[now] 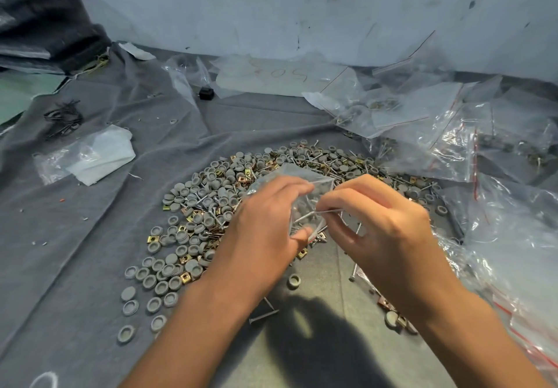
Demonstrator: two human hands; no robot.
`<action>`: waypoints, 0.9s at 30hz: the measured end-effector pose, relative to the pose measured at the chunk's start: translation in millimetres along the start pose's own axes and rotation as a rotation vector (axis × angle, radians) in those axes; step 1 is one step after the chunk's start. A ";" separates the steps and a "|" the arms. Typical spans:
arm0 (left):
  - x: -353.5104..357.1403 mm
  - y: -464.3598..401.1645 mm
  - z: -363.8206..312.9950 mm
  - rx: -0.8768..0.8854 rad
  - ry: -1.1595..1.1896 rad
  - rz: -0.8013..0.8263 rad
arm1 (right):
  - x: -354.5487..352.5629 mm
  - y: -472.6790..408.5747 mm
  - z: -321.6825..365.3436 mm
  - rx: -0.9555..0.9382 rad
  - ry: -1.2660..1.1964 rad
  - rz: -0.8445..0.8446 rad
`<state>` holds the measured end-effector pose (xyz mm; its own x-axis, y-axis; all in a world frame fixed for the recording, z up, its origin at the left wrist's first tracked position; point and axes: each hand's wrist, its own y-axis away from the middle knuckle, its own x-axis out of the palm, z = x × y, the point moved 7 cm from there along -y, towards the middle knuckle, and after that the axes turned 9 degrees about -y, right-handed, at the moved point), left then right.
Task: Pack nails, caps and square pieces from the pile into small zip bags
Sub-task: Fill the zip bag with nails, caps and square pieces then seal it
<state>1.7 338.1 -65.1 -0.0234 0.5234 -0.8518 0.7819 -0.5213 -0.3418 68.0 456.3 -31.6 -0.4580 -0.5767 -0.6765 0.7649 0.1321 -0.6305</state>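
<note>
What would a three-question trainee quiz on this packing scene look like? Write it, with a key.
1. True or false: the left hand holds the small zip bag above the pile.
2. What does the right hand pinch at the bag's mouth? A) a cap B) a nail C) a square piece
3. Fill in: the pile lies on a grey ____.

Key: 1 true; 2 B; 3 cloth.
</note>
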 end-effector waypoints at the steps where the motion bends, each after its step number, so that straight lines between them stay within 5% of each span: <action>1: 0.4 0.1 -0.2 0.001 0.002 0.003 | 3.4 0.0 -2.7 0.021 0.005 0.035; 10: 4.7 -1.2 -2.0 0.026 0.027 0.012 | 17.2 2.3 -19.6 0.169 -0.034 0.048; 27: 0.1 0.2 -5.9 0.124 0.077 0.021 | 0.6 3.8 -34.3 0.059 0.235 0.045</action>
<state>5.5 342.0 -62.9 0.0437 0.5594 -0.8277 0.6986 -0.6094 -0.3749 55.2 484.0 -47.5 -0.5100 -0.3673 -0.7778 0.8090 0.1024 -0.5788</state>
